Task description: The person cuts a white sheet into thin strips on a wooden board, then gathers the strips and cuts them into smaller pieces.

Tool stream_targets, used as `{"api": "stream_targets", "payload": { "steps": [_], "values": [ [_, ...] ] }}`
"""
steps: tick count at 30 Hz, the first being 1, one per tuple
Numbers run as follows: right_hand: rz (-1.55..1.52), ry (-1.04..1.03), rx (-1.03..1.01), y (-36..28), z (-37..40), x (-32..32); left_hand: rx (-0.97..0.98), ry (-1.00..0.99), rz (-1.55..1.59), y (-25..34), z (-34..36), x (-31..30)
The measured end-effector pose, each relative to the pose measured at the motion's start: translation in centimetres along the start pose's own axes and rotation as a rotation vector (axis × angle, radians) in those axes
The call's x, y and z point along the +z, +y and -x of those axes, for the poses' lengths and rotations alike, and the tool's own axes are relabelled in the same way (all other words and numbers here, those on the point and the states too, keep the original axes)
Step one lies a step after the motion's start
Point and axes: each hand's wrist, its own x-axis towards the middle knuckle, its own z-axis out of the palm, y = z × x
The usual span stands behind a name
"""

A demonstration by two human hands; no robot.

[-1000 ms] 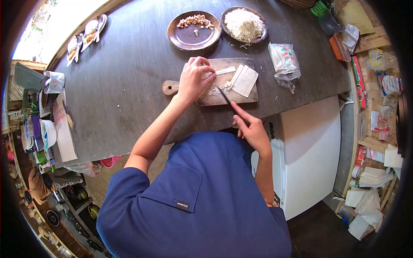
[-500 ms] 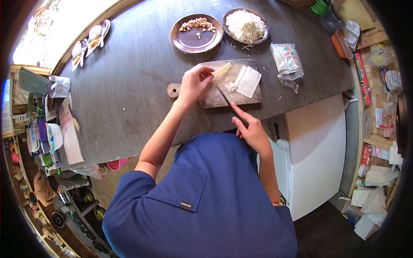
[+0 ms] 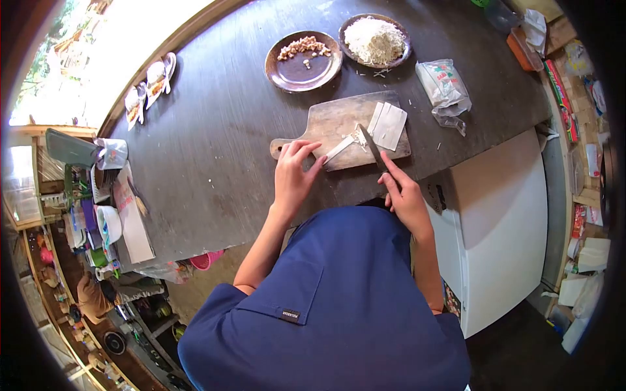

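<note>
On the wooden cutting board (image 3: 332,124) lies a thin white strip (image 3: 340,149), slanting up to a small pile of fine shreds (image 3: 359,137). My left hand (image 3: 295,174) is at the board's near left edge, with its thumb at the strip's lower end and the other fingers curved above. A dark-bladed knife (image 3: 372,144) is in my right hand (image 3: 405,199), index finger along its spine and tip beside the shreds. Flat white pieces (image 3: 389,126) lie side by side at the board's right, just past the blade.
Behind the board stand a brown plate (image 3: 274,72) with chopped light-brown bits and another plate (image 3: 408,53) heaped with white shreds. A plastic-wrapped packet (image 3: 445,91) lies to the right. Utensils on rests (image 3: 153,81) are at the far left; a white appliance (image 3: 502,215) stands below the table's right edge.
My left hand has come down toward me, and the strip, lifted and blurred before, now lies across the board. The knife tip has shifted to the shreds' right side. The whole view has shifted slightly.
</note>
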Motion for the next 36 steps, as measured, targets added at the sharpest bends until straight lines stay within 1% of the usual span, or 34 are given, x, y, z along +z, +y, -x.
{"api": "stream_targets", "payload": {
  "steps": [1, 2, 3, 4, 5, 6, 7, 13, 17, 19, 23, 25, 29, 31, 36],
  "values": [
    [-0.004, 0.010, -0.001, 0.5, -0.1, 0.4, 0.032, 0.028, 0.017, 0.2, -0.1, 0.4],
    [0.155, 0.068, -0.155, 1.1, -0.2, 0.9, 0.094, 0.007, 0.010, 0.5, -0.3, 0.8],
    [0.316, 0.123, -0.308, 0.9, -0.2, 1.3, 0.095, 0.005, 0.012, 1.0, -0.6, 1.4],
    [0.305, 0.103, -0.318, 0.6, 0.0, 1.4, 0.132, -0.030, -0.010, 1.5, -1.0, 2.0],
    [0.305, 0.103, -0.317, 0.4, 0.3, 1.5, 0.169, -0.065, -0.034, 1.9, -1.4, 2.7],
    [0.381, 0.101, -0.321, 0.3, 0.4, 1.5, 0.224, -0.067, -0.105, 1.8, -1.8, 3.6],
    [0.457, 0.102, -0.325, 0.2, 0.6, 1.4, 0.229, -0.066, -0.104, 1.7, -1.8, 4.0],
    [0.543, 0.186, -0.292, 1.3, 1.8, 1.2, 0.264, -0.117, -0.111, 1.6, -2.0, 4.6],
    [0.517, 0.180, -0.300, 1.4, 1.7, 1.8, 0.297, -0.088, -0.174, 1.6, -1.7, 4.9],
    [0.626, 0.212, -0.276, 1.4, 1.6, 2.3, 0.310, -0.084, -0.186, 1.6, -1.8, 4.9],
    [0.668, 0.226, -0.297, 1.8, 1.8, 2.9, 0.304, -0.087, -0.187, 1.6, -1.7, 4.9],
    [0.760, 0.215, -0.292, 1.8, 2.0, 2.8, 0.319, -0.081, -0.195, 1.5, -1.7, 4.9],
    [0.790, 0.234, -0.311, 2.3, 1.5, 3.1, 0.332, -0.078, -0.214, 1.7, -1.8, 4.9],
    [0.753, 0.234, -0.323, 2.1, 0.4, 3.4, 0.334, -0.078, -0.222, 1.9, -1.7, 4.9],
    [0.751, 0.236, -0.331, 1.4, -0.5, 3.7, 0.305, -0.078, -0.203, 1.8, -1.7, 4.7]
  ]
}}
